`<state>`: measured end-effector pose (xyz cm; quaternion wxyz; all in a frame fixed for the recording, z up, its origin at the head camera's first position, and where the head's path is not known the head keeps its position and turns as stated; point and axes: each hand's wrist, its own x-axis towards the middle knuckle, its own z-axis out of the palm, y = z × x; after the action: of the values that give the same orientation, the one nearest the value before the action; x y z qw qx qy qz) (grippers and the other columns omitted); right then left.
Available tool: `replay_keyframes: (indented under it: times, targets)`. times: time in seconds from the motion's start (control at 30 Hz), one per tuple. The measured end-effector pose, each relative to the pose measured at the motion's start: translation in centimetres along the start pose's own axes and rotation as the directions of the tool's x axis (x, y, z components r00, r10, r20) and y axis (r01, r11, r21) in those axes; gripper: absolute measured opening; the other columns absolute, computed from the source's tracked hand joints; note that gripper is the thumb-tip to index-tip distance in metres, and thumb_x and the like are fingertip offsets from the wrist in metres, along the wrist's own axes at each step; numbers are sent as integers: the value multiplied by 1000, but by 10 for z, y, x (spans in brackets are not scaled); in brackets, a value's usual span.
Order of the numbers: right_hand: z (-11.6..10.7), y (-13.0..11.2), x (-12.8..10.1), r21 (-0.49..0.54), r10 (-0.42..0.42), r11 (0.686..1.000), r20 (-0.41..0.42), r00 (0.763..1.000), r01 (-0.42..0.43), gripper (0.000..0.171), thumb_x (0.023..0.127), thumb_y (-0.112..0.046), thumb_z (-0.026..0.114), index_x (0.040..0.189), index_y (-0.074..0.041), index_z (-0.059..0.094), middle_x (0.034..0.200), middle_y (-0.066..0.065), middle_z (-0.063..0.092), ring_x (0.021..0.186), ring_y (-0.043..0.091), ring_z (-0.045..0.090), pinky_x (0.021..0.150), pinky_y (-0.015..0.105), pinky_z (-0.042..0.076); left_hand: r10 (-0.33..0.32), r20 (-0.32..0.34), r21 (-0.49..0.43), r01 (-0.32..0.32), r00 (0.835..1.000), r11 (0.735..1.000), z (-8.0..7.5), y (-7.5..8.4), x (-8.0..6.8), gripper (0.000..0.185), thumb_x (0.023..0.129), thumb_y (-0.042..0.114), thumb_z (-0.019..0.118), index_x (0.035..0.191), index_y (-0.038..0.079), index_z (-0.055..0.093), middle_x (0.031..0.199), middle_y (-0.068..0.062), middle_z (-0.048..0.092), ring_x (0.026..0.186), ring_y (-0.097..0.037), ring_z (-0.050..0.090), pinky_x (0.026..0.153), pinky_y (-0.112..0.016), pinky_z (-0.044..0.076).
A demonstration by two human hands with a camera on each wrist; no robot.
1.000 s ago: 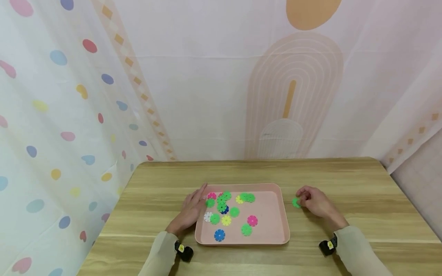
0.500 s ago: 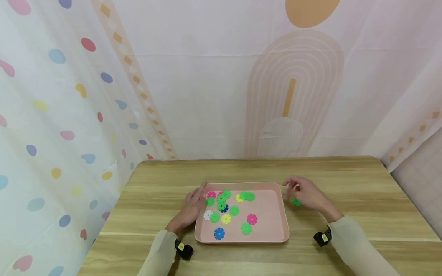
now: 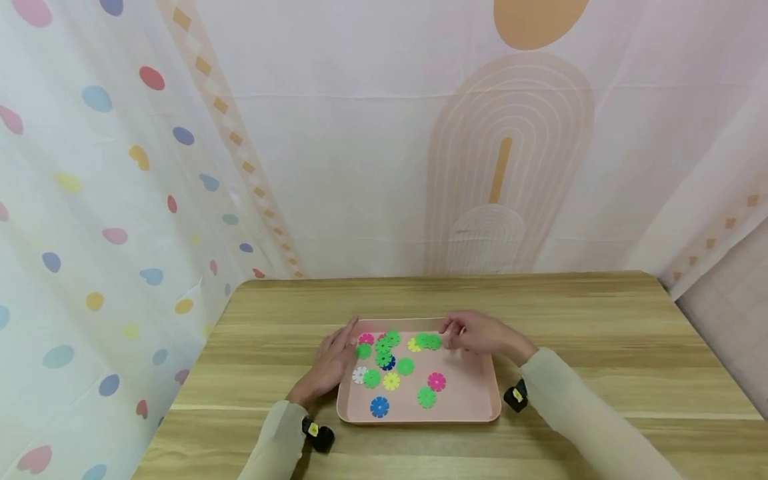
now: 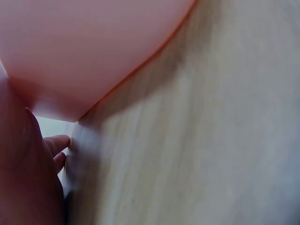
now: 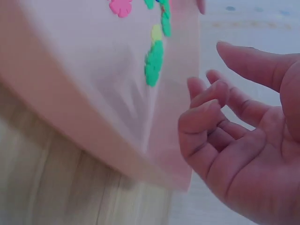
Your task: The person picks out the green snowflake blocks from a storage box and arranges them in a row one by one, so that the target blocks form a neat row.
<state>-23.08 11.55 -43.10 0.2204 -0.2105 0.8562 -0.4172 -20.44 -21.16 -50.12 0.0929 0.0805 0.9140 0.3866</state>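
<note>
The head view shows, nearest to the person, 2 pale sleeves with a small black device at each wrist. A little further lies the pink tray (image 3: 477, 407) on the wooden table (image 3: 600, 333). The left hand (image 3: 327, 368) rests flat beside the left rim of the tray, with straight fingers touching the rim and holding nothing. Inside the tray lie the flat plastic flower pieces: a blue one (image 3: 379, 407) near the front edge, a green one (image 3: 427, 397) and a pink one (image 3: 437, 381) next to it, and a group of mostly green pieces toward the far left part. The right hand (image 3: 480, 333) hovers over the far right part of the tray, just beside 2 green pieces (image 3: 429, 341); its fingers are loosely bent and empty in the right wrist view. Behind the table hangs a patterned curtain (image 3: 384, 133).
</note>
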Motion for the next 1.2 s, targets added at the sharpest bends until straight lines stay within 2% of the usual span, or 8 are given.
replay_keyframes:
  times: [0.23, 0.4, 0.53, 0.6, 0.77, 0.9, 1.07, 1.2]
  targets:
    - [11, -2, 17, 75, 148, 985, 71, 986, -153, 32, 85, -8, 66, 116, -9, 56, 97, 7, 56, 56, 17, 45, 51, 27, 39, 12, -6, 9, -12, 1000, 1000, 1, -1, 2, 50, 102, 42, 23, 150, 35, 11, 155, -2, 18, 140, -31, 5, 108, -61, 2]
    - [15, 0, 21, 60, 184, 980, 97, 978, -191, 42, 85, -10, 66, 124, -13, 52, 112, 11, 52, 48, 14, 37, 47, 26, 34, -3, -7, -1, 3, 1000, 1000, 2, -1, 1, 51, 101, 47, 23, 149, 37, 11, 155, -3, 16, 140, -30, 5, 106, -65, 5]
    - [17, 1, 22, 23, 199, 979, 108, 974, -202, 46, 85, -13, 67, 128, -17, 51, 119, 12, 49, 50, 15, 37, 48, 27, 34, -19, -5, -15, 19, 1000, 1000, 2, -1, 0, 52, 99, 50, 24, 149, 40, 11, 155, -3, 15, 139, -29, 5, 105, -68, 7]
    - [18, 2, 23, -14, 193, 981, 100, 976, -193, 47, 84, -15, 68, 127, -19, 52, 123, 10, 50, 60, 15, 42, 54, 28, 36, -22, -4, -16, 22, 1000, 1000, 2, -1, 1, 52, 99, 50, 24, 149, 40, 11, 155, -2, 15, 140, -28, 4, 105, -68, 7]
    - [22, 6, 28, -104, 162, 982, 43, 986, -157, 44, 81, -15, 71, 121, -18, 56, 119, 3, 55, 80, 17, 47, 67, 29, 39, -31, 4, -13, 31, 1000, 999, 3, -1, 1, 51, 100, 50, 23, 148, 42, 10, 155, -1, 14, 141, -29, 2, 105, -67, 4]
    - [26, 8, 31, -164, 147, 976, -9, 989, -146, 37, 81, -13, 70, 116, -17, 58, 101, 0, 58, 71, 15, 50, 62, 27, 42, -10, 0, -11, 10, 1000, 1000, 4, -1, 1, 50, 101, 46, 24, 149, 39, 11, 155, -2, 16, 141, -30, 2, 106, -65, 2]
    - [32, 9, 33, -166, 128, 977, -43, 991, -134, 30, 82, -6, 68, 110, -13, 59, 98, 2, 58, 64, 15, 50, 54, 25, 43, -1, -4, -8, 1, 1000, 1000, 4, -2, 2, 51, 100, 47, 23, 149, 37, 10, 155, -2, 16, 141, -31, 3, 106, -64, 2]
    - [34, 10, 33, -173, 97, 979, -50, 994, -105, 28, 80, -6, 72, 104, -13, 59, 93, 2, 58, 67, 15, 48, 58, 25, 42, -9, -2, -14, 9, 1000, 1000, 4, -1, 1, 52, 100, 47, 24, 149, 36, 11, 155, -2, 16, 141, -32, 2, 106, -65, 2]
